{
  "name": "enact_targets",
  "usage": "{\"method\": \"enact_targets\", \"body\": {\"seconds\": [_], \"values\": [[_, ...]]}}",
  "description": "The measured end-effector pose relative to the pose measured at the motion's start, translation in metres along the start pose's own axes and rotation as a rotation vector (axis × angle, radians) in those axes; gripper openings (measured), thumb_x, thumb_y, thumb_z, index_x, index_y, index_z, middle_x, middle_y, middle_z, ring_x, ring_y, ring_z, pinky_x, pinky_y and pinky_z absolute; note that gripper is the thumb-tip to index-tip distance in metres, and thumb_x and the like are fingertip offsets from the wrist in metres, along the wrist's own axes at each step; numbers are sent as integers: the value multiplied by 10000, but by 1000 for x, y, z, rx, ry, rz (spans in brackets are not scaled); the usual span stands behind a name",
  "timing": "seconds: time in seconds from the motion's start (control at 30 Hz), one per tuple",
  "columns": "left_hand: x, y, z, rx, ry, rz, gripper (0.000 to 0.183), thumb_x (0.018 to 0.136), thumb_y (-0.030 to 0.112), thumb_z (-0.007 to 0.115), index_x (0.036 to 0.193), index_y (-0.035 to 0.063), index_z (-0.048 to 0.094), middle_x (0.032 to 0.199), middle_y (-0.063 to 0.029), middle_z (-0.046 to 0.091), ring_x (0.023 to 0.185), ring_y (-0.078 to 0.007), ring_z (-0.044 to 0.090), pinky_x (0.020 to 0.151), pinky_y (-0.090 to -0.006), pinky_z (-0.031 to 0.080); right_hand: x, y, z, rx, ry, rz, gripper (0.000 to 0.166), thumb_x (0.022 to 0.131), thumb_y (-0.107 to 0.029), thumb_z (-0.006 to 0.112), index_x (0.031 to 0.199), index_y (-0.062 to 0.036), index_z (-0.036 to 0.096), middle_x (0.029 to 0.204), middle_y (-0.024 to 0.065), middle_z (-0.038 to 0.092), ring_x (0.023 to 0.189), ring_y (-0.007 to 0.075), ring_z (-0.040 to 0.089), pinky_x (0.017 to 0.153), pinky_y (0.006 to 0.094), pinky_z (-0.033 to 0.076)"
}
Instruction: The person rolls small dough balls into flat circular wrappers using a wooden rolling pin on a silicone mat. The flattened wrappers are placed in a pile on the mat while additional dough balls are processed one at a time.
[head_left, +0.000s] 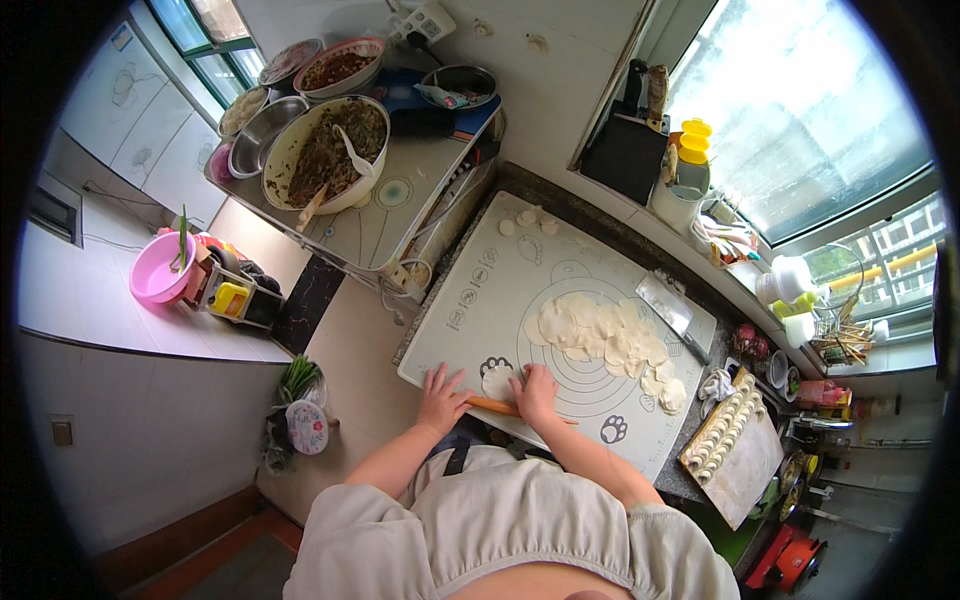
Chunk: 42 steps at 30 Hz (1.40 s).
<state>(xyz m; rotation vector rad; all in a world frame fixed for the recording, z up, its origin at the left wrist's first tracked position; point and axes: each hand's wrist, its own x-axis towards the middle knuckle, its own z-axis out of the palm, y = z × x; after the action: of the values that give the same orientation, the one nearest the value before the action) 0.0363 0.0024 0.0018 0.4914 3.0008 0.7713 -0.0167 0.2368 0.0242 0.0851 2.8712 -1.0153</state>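
A wooden rolling pin (491, 406) lies across the near edge of a pale silicone pastry mat (465, 360). My left hand (441, 401) rests over its left part, fingers spread forward onto the mat; the pin's left end is hidden beneath it. Over the right part lies my right hand (536, 394), fingertips bent down beside a small dough round (497, 382). The pin's thin right end shows past the wrist. This round sits flat just beyond the pin, between both hands. Farther up the mat, many overlapping dough wrappers (600, 334) form a loose pile.
A cleaver (667, 304) lies at the mat's right edge. Several small dough pieces (529, 217) sit at the far corner. Right, a board (742, 457) bears rows of dumplings (724, 431). On the left table stands a bowl of filling (330, 150) with a white spoon (352, 150).
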Motion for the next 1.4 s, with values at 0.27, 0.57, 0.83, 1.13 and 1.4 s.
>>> {"method": "enact_targets", "body": {"seconds": [0.27, 0.57, 0.83, 1.13, 1.4], "values": [[14, -6, -5, -29, -62, 25, 266, 781, 253, 777, 1043, 218, 743, 1453, 5, 513, 1452, -382, 290, 1179, -631, 207, 54, 5, 1, -169, 70, 78, 247, 842, -208, 721, 1021, -67, 624, 1077, 158, 593, 1039, 362, 563, 892, 495, 424], [12, -24, -12, -38, -81, 7, 293, 798, 306, 749, 1085, 247, 741, 1449, 30, 528, 1443, -352, 316, 1192, -613, 183, 252, -26, -4, -69, 52, -198, 584, 888, -174, 655, 1418, -37, 452, 1417, 208, 481, 1315, 381, 451, 1082, 520, 356], [15, -44, -19, -89, -42, 36, 309, 778, 270, 765, 1084, 244, 729, 1414, 39, 565, 1432, -353, 340, 1186, -614, 188, 232, -32, 59, -429, 37, -777, 601, 932, -222, 566, 1468, -13, 390, 1574, 192, 349, 1482, 369, 289, 1193, 532, 239], [-2, -38, -11, -59, -51, 41, 272, 779, 271, 775, 1042, 208, 752, 1388, 35, 586, 1428, -341, 352, 1190, -615, 197, 48, 19, -31, -54, -460, -1013, 376, 853, -79, 606, 1221, -33, 544, 1418, 159, 519, 1395, 354, 439, 1136, 503, 353], [26, -29, -11, -67, -2, -40, 280, 808, 270, 759, 1076, 192, 742, 1417, 35, 566, 1451, -332, 327, 1192, -618, 180, 9, 27, -36, -42, -247, -237, 228, 935, -85, 553, 1162, -65, 548, 999, 154, 624, 934, 386, 607, 837, 524, 465]]}}
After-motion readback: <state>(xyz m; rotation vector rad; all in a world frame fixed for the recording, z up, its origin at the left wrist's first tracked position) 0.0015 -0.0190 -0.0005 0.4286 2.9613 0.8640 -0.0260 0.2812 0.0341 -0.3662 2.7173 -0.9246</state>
